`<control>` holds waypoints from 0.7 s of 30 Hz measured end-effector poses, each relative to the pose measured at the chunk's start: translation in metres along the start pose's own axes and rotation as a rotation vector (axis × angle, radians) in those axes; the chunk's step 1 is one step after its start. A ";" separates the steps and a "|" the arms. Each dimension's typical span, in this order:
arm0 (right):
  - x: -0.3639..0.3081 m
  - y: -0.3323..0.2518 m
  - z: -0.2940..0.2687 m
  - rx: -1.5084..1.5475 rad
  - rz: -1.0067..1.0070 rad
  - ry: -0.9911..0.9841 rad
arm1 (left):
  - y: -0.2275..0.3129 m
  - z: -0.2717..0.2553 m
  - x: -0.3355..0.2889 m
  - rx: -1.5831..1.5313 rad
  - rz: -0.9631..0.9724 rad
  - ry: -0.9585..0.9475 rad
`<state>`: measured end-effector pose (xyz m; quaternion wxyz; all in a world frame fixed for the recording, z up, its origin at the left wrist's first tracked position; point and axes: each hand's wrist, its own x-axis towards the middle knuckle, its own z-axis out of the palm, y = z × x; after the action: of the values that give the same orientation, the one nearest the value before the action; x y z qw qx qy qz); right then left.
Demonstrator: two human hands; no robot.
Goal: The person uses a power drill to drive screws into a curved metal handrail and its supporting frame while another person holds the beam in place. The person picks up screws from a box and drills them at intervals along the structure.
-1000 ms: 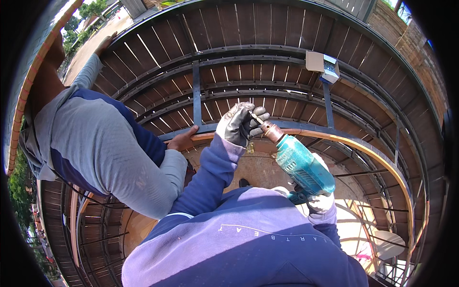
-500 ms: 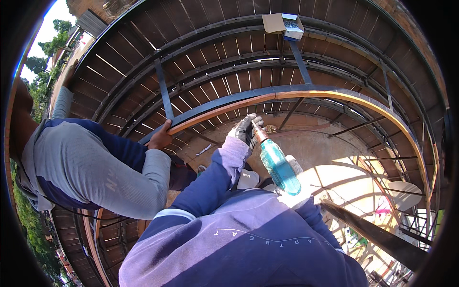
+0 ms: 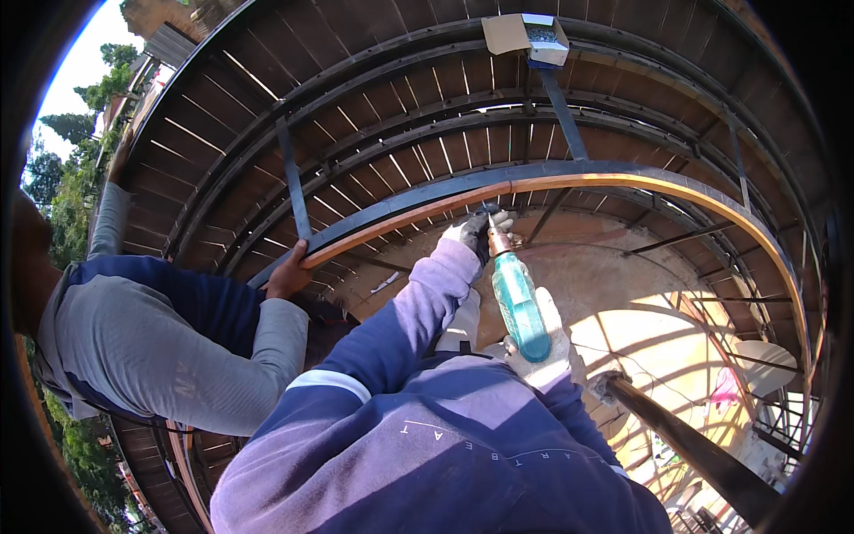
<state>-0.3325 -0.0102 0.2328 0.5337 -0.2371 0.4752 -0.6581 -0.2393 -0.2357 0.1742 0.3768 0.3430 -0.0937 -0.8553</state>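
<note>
A teal power drill [image 3: 518, 307] points away from me, its copper-coloured front end just short of a curved wooden strip [image 3: 445, 204]. My right hand [image 3: 553, 349], in a pale work glove, grips the drill at its rear, partly hidden beneath the body. By the drill's tip, my left hand [image 3: 471, 233] wears a grey and black glove, its fingers closed around something too small to make out. The wooden strip runs along a dark curved metal rail [image 3: 382, 210]. At the left, a co-worker's bare hand [image 3: 289, 274] holds the strip's near end.
The co-worker [image 3: 169, 338] leans in close on my left. An opened cardboard box [image 3: 544, 55] of small metal pieces sits on the far framework. Slatted curved tiers [image 3: 356, 116] surround me. A dark post [image 3: 694, 449] slants up at the lower right, above a sunlit floor [image 3: 614, 325].
The drill and both my hands have shifted slightly right, and the drill's tip is nearer the wooden strip. The co-worker's hand appears a little further left in the view.
</note>
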 end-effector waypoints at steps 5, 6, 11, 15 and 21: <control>0.008 -0.008 0.001 -0.500 -0.177 -0.001 | 0.009 0.003 0.008 0.059 -0.041 0.128; 0.009 -0.011 0.002 -0.557 -0.199 0.011 | 0.010 0.006 0.006 0.069 -0.044 0.167; 0.019 0.003 -0.009 -0.828 -0.436 0.039 | 0.012 0.004 0.010 0.087 -0.034 0.136; 0.020 -0.003 -0.003 -0.811 -0.198 0.069 | 0.013 0.007 0.008 0.090 -0.025 0.148; 0.021 0.000 -0.001 -0.946 -0.300 0.017 | 0.030 -0.023 0.016 0.714 0.067 0.137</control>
<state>-0.3401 -0.0296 0.2278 0.2631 -0.5137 0.6867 -0.4418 -0.2146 -0.2659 0.1608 0.2667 0.5063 -0.3720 -0.7309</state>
